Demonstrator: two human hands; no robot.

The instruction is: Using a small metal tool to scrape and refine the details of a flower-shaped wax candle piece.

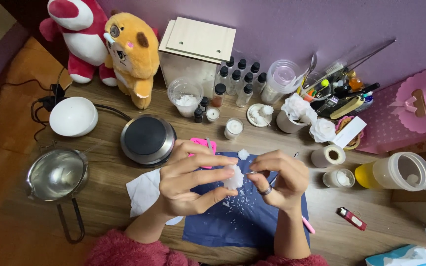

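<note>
two plush toys, two hands, one lighter

From the round black hotplate in the middle of your table: far to its right, against the purple wall, leans a pink gift bag with small dots and a scalloped flap tied with a bow. Between hotplate and bag, a blank white card stands tilted in a small basket. At the bottom right corner, well away from the hotplate, lies a soft pale blue packet, only partly in view. No screens show.
</note>
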